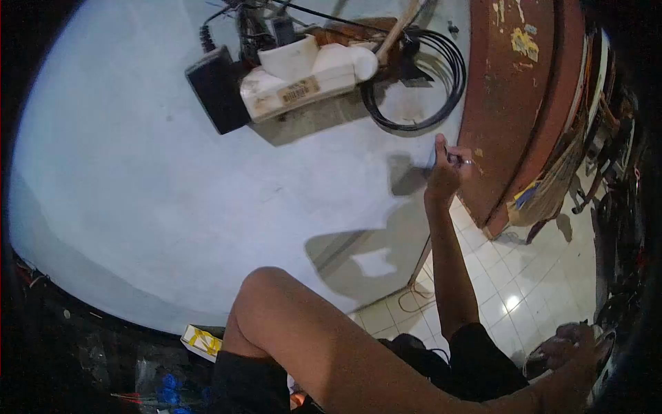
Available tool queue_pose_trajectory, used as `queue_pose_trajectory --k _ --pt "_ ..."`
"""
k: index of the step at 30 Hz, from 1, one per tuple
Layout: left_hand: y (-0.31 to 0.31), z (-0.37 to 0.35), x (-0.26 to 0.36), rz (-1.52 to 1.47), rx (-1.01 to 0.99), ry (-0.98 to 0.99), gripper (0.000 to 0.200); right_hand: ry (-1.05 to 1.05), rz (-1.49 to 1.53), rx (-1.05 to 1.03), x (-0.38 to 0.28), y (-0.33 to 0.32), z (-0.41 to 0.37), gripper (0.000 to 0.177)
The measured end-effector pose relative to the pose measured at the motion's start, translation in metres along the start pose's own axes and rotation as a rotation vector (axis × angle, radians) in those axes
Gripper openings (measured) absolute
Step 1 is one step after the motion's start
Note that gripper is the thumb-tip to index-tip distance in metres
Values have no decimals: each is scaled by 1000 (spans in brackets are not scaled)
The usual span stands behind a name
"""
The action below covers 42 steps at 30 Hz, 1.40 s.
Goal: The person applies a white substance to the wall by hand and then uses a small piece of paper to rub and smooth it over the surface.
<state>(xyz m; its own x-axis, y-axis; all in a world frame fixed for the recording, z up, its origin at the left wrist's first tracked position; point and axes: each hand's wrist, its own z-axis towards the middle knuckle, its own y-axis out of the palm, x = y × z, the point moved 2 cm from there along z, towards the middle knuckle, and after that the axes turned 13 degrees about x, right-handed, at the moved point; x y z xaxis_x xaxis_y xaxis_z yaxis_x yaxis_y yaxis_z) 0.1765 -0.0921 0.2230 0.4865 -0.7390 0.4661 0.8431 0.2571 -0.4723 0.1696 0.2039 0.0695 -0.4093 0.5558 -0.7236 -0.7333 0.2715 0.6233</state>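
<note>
My right hand (447, 172) reaches out over the white table's right edge, thumb up and fingers bent around a small dark thing with a shiny tip (467, 161); its kind I cannot tell. Just beyond the thumb lies a coiled black cable (452, 103). Left of the coil is a white power strip (331, 77) with a barcode label, a black power adapter (217, 93) against its left end. My left arm bends at the elbow and crosses the bottom of the view. In the dim lower right corner, my left hand (571, 345) has its fingers curled in beside a pale rim.
The white table (207, 193) fills the middle, with hand and arm shadows on it. To the right stands a brown wooden panel (500, 103) with peeling patches, with cloth and clutter beside it. Tiled floor (510, 276) shows below. A yellow-and-white box (201, 339) sits by the table's lower edge.
</note>
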Motion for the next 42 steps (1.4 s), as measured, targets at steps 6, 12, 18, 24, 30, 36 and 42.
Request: queue_pose_trajectory --k 6,12,18,24,30,36,42 --pt "-2 44 -35 45 -54 76 39 -80 72 -52 36 -17 -5 32" --pt "38 116 -141 500 -392 -44 38 -55 59 -134 41 -50 -9 32" --pt "18 126 -194 718 -272 383 34 -122 -46 -164 34 -42 -14 34" --pt "17 122 -194 610 -62 428 35 -135 -20 -86 14 -36 -16 37" --pt "14 122 -195 533 -43 379 30 -154 20 -119 10 -23 -10 36" --pt "12 121 -193 422 -18 279 18 -218 27 -175 17 -18 7 32" --pt "2 119 -192 62 31 -58 42 -117 -84 -141 23 -24 -9 38"
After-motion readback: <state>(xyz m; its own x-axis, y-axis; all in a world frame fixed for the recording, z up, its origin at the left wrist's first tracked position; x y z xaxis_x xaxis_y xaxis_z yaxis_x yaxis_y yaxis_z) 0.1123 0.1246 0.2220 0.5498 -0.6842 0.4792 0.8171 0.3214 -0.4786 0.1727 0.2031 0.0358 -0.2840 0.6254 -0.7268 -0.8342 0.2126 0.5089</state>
